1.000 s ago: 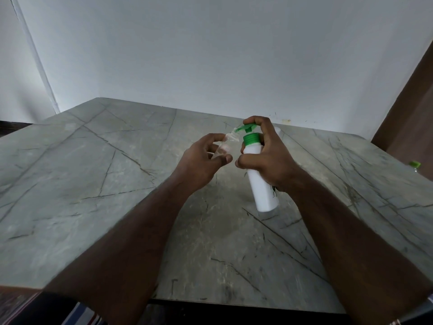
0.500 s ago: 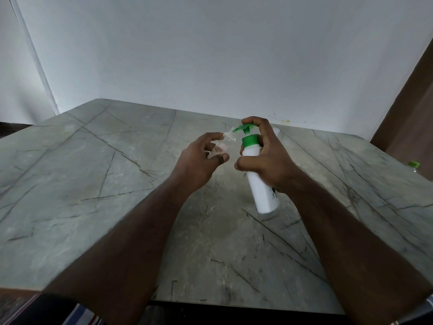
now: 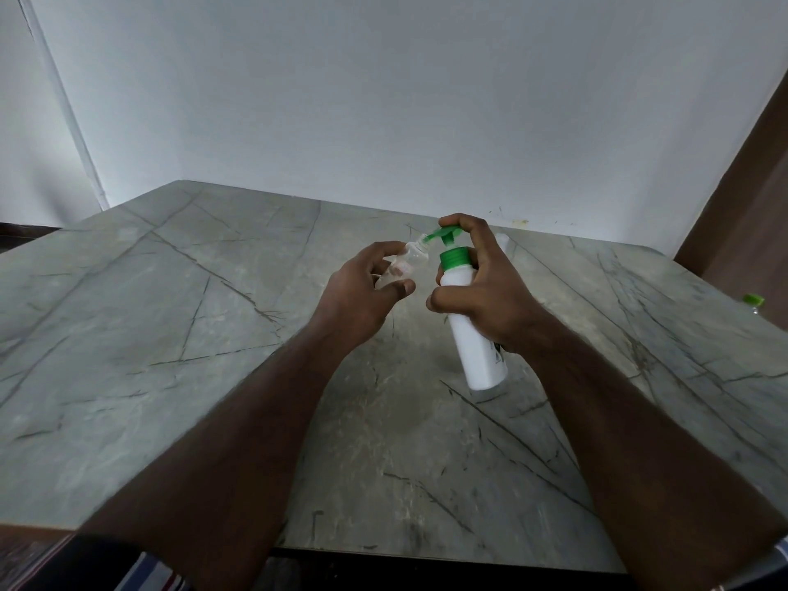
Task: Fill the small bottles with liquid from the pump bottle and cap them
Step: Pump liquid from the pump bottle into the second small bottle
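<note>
Marble table (image 3: 170,334); right hand (image 3: 482,300) grips pump bottle (image 3: 473,343), forefinger on pump.

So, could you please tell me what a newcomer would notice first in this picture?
Mid-frame, the right hand grips a tilted white plastic pump bottle with a green pump head, one finger on top of the pump. Its spout meets the mouth of a small clear plastic bottle held in the left hand, above a grey veined stone tabletop.
</note>
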### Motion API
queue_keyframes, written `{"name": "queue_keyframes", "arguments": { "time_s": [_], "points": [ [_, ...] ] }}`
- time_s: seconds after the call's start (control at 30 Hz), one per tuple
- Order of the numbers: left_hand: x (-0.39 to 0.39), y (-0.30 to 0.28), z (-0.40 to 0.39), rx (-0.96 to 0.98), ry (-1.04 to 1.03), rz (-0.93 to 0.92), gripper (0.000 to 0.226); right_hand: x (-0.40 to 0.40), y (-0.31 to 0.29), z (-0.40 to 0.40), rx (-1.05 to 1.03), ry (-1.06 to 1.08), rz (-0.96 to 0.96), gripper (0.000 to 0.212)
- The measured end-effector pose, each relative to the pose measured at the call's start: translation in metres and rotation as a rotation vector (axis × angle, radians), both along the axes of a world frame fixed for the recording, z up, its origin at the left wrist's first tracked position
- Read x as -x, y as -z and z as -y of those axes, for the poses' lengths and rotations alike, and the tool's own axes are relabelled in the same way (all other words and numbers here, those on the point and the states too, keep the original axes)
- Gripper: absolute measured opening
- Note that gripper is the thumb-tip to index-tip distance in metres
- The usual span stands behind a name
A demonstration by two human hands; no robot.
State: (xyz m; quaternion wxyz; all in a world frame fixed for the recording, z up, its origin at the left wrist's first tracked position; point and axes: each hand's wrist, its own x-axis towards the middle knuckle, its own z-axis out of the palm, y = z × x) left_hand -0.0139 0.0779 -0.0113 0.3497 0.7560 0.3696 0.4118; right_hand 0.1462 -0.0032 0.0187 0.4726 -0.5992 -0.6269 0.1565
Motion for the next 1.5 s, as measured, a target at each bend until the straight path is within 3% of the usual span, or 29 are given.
{"name": "queue_keyframes", "arguments": {
  "time_s": [0.47,0.77,1.03,1.33,1.5],
  "points": [
    [-0.0005,0.0024,-0.0034,-0.004,0.007,0.008,0.05,0.0021,0.0003,0.0001,0.003,-0.013,-0.017,0.092],
    [-0.0005,0.0004,-0.0008,-0.016,0.014,-0.011,0.049,0.0007,-0.0021,0.0,-0.008,0.016,0.012,0.081],
    [-0.0004,-0.0004,0.0,-0.003,0.012,-0.008,0.051,0.002,-0.0005,0.0005,-0.006,-0.021,-0.023,0.091],
    [-0.0001,-0.0016,0.0035,0.006,0.026,-0.008,0.049,0.0007,-0.0021,0.0008,-0.012,-0.004,-0.013,0.079],
    [-0.0003,-0.0019,0.0032,0.018,0.03,0.01,0.048,0.0004,0.0008,-0.0015,-0.034,-0.022,-0.011,0.089]
  ]
}}
